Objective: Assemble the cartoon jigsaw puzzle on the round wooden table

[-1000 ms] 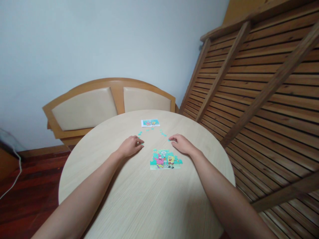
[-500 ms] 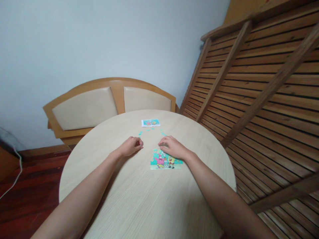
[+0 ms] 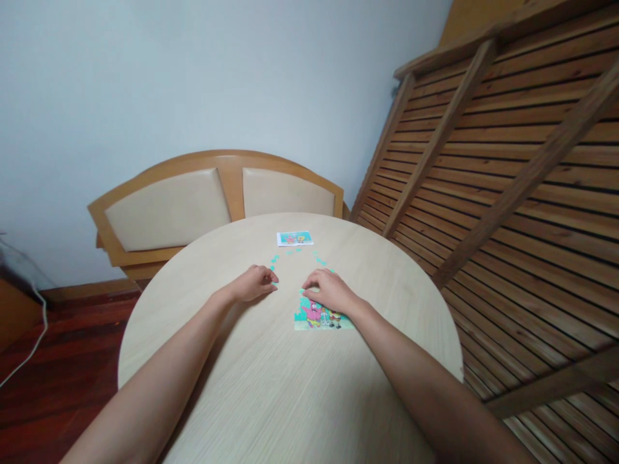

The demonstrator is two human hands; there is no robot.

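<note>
A partly assembled jigsaw puzzle [image 3: 316, 318] with a pink and a yellow cartoon figure lies flat on the round table. My right hand [image 3: 331, 291] hovers over its upper part, hiding some of it. Its thumb and fingers are pinched at the puzzle's upper left edge, around a small puzzle piece [image 3: 302, 292]. Left of the puzzle, my left hand [image 3: 252, 283] rests low over the table with curled fingers. A bit of a turquoise puzzle piece [image 3: 275, 281] shows between its fingertips, mostly hidden.
Loose turquoise pieces [image 3: 319, 260] lie in an arc beyond my hands. Behind them is a picture card [image 3: 295, 238] with the same figures. The round table [image 3: 232, 386] stands near a padded headboard [image 3: 169, 209]. A slatted wooden frame [image 3: 483, 193] leans at the right.
My right hand has shifted slightly down and left, covering more of the puzzle's top. My left hand has stayed nearly still; turquoise now shows at its fingertips. The view has turned slightly.
</note>
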